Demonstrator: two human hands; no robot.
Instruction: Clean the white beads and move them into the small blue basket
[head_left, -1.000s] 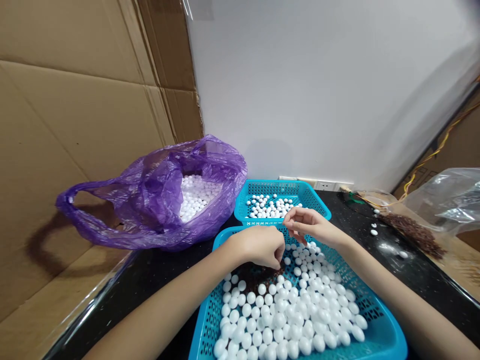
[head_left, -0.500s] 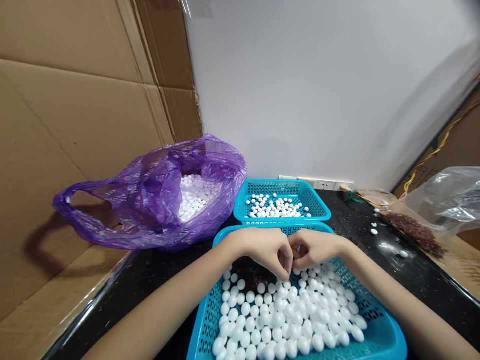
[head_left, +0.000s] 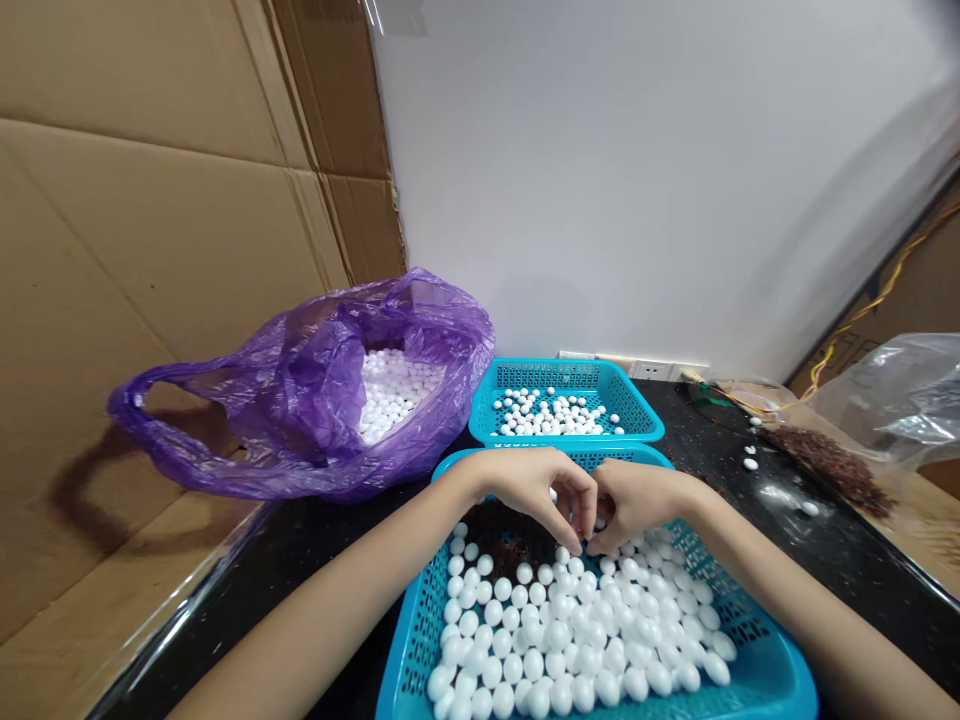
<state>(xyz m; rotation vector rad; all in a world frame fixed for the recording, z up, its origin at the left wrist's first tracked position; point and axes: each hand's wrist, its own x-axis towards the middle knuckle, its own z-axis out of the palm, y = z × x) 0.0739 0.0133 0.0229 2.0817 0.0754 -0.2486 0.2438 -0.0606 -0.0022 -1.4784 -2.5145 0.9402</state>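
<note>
Near the far end of the front blue basket [head_left: 409, 640], my left hand [head_left: 544, 485] and my right hand [head_left: 641, 500] meet above a layer of white balls [head_left: 570, 640]. The left fingers curl down toward the thumb, and a white ball shows in the gap of that hand. My right thumb and fingers are bent together in a pinch beside the left fingertips. What sits between the fingertips is too small and hidden to make out. Dark brown shredded material [head_left: 502, 535] lies in the basket under my left wrist.
A purple plastic bag [head_left: 300, 400] holding many small white balls stands at left by the cardboard [head_left: 150, 200]. Behind is a second blue basket [head_left: 637, 415] with scattered white balls. At right lie reddish-brown shreds [head_left: 832, 470], a clear bag [head_left: 892, 390] and several loose white pieces.
My left hand has opened slightly and shifted a little right, its fingers lifting from the thumb. My right fingertips have tipped downward, close to the left ones. The baskets and bag look the same.
</note>
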